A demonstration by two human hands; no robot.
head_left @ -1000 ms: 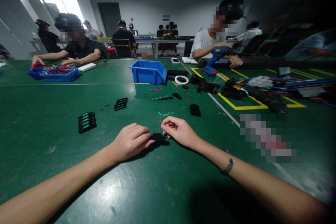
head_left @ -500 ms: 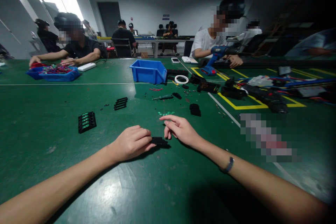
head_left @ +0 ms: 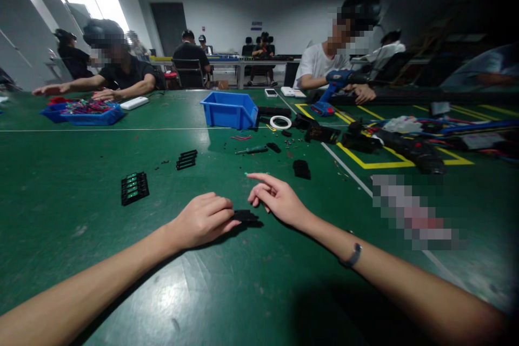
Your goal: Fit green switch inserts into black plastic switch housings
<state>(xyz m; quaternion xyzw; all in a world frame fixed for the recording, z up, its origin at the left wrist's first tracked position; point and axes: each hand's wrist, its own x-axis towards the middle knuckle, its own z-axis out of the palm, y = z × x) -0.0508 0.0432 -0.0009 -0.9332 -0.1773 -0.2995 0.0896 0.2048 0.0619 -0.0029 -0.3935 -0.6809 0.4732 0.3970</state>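
Here, green table (head_left: 73,227) in dim hall; left hand (head_left: 203,219) grip tight on black part (head_left: 245,215), right hand (head_left: 279,198) grip apart.

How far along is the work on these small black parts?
Seemingly done: the black block with green inserts and stacked strips set aside. In hand: left hand pins a black part; right hand is open beside it. Left: another black piece lies untouched.
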